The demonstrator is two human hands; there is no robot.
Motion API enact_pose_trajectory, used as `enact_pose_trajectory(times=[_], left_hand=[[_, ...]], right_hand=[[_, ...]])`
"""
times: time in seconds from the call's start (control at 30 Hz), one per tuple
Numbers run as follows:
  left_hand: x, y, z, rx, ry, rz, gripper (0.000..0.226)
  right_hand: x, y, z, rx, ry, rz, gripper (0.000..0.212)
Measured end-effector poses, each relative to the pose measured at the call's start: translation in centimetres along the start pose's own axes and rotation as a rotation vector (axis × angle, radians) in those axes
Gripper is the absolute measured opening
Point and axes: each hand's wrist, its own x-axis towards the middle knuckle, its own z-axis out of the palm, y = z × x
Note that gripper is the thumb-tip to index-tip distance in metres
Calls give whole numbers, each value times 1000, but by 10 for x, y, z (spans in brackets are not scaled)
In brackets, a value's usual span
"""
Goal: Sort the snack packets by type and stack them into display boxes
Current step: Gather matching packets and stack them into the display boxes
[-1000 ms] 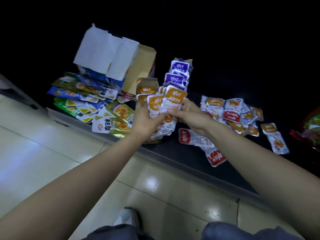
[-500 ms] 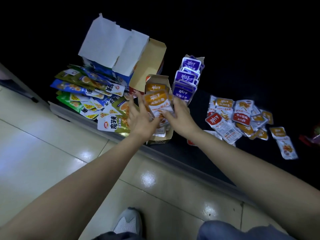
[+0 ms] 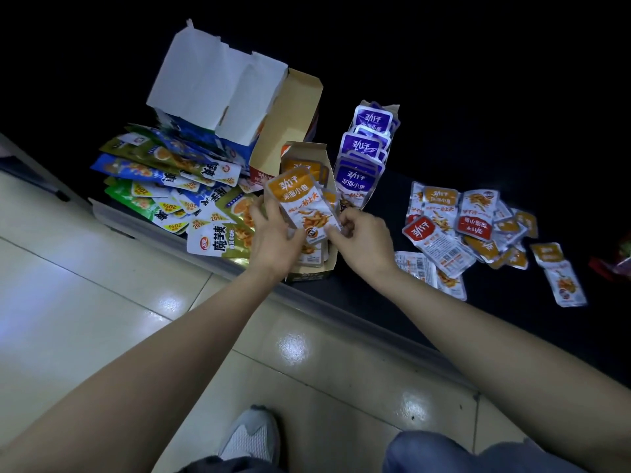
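My left hand (image 3: 273, 235) and my right hand (image 3: 362, 238) both hold a bunch of orange fish-snack packets (image 3: 304, 204) over a small tan display box (image 3: 307, 274) at the dark counter's near edge. The left hand grips the bunch's left side; the right hand pinches its lower right corner. More orange packets stand inside the box. Right behind it, a second box holds purple packets (image 3: 360, 175) in a row. A loose pile of orange and red packets (image 3: 467, 227) lies to the right.
Green, blue and gold konjac packets (image 3: 177, 189) are heaped at the left, beside a tall opened carton with white flaps (image 3: 218, 90). A shiny tiled floor (image 3: 85, 302) runs below the counter edge, with my shoe (image 3: 251, 438) on it.
The orange bunch went down into the tan box, then came up a little and tilted. Both hands stayed on it. The view swung slightly left.
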Motion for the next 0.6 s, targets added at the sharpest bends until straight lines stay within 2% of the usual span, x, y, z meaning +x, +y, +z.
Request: enact_pose_trajectory(times=[0.13,0.3,0.43,0.6], left_hand=[[-1,4,-5,-51,-21,59,96],[-6,5,-5,36,-33,90,102],[-9,-1,-6,136,-37,85,111],[-16,-2,-10,187,-50,63,111]], right_hand=[[-2,1,-1,-97,-65,-60,20],[3,5,2,-96,-90,-44,10],[8,1,4,-62,-97,-31,26],[5,6,3,32,-123,-71,44]])
